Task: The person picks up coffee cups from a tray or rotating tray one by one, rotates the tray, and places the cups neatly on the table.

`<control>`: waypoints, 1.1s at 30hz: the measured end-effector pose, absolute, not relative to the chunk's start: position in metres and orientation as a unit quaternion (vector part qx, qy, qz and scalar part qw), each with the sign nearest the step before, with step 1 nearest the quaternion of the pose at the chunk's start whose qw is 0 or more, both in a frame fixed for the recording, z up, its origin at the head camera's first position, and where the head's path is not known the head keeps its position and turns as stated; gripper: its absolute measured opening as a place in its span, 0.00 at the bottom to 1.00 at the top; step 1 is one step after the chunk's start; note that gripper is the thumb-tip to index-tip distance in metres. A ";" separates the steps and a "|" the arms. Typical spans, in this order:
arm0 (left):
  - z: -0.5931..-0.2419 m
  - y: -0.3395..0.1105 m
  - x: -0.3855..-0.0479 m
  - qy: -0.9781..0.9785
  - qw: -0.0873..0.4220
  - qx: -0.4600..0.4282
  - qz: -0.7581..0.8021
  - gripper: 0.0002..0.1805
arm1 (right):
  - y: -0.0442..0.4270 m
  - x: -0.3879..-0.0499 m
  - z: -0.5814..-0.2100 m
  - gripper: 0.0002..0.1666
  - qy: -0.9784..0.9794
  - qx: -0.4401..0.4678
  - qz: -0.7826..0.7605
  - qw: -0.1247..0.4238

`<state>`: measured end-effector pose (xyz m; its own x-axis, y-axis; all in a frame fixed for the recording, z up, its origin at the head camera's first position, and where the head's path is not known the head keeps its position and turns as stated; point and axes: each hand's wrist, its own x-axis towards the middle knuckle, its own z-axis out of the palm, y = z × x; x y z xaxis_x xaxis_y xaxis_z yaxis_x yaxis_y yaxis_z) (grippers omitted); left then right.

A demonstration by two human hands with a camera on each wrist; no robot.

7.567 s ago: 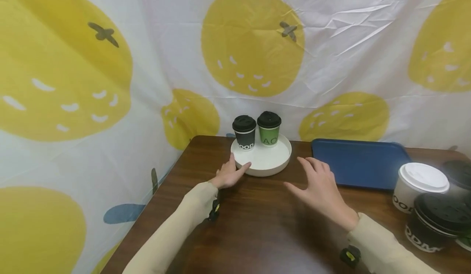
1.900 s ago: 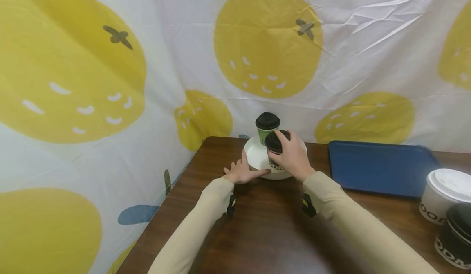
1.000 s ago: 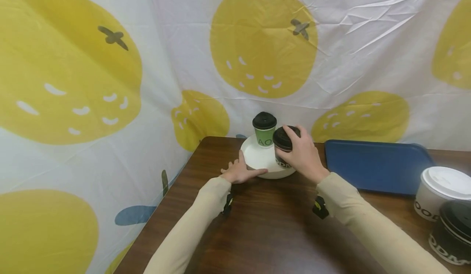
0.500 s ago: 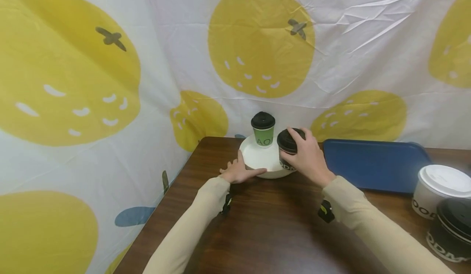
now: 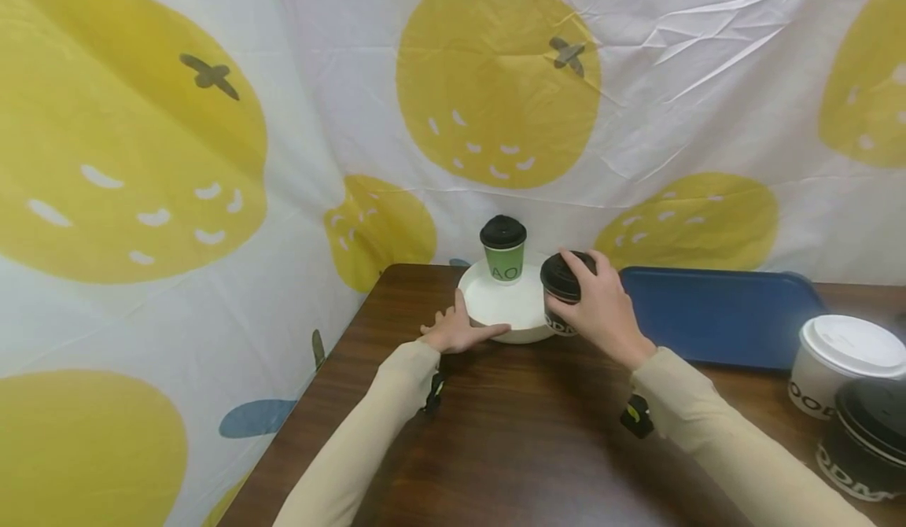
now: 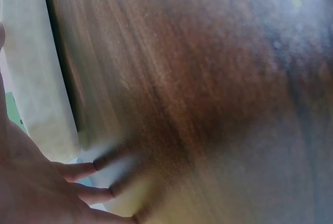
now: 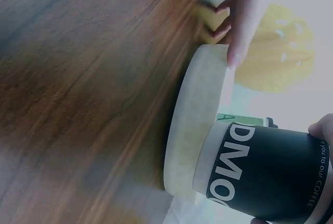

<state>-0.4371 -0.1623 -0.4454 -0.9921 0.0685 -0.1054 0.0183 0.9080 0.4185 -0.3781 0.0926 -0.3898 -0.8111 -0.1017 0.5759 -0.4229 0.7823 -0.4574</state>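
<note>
In the head view my right hand [image 5: 605, 311] holds a black paper coffee cup [image 7: 270, 169] with a black lid [image 5: 558, 277], its fingers round the top. The cup's base overlaps the right front rim of a round white tray [image 5: 495, 309]; whether it touches the rim I cannot tell. My left hand [image 5: 455, 331] spreads round the tray's left front side, thumb along the rim, other fingers straight. Those fingers [image 6: 93, 194] reach down to the table in the left wrist view. A green paper cup [image 5: 505, 264] with a black lid stands upright at the back of the tray.
A blue rectangular tray [image 5: 722, 315] lies right of the round one. A white-lidded cup [image 5: 812, 377] and another black cup [image 5: 852, 460] stand on the brown wooden table [image 5: 510, 448] at far right. A fruit-print curtain [image 5: 651, 102] hangs behind and left.
Over the last second my right hand has carried the black cup rightward and slightly nearer, to the tray's rim. Earlier, a black cup stood left of the green one. My left hand has barely moved lately.
</note>
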 end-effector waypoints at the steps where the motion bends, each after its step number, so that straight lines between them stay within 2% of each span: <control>1: -0.445 -0.162 -0.437 0.975 0.059 0.023 0.214 0.75 | 0.094 -0.377 -0.390 0.42 -0.905 0.145 0.295 0.271; 24: -0.442 -0.162 -0.434 0.972 0.068 0.026 0.225 0.73 | 0.128 -0.354 -0.401 0.44 -0.914 0.120 0.290 0.258; 33: -0.444 -0.164 -0.436 0.967 0.071 0.027 0.242 0.79 | 0.140 -0.345 -0.409 0.43 -0.912 0.109 0.287 0.273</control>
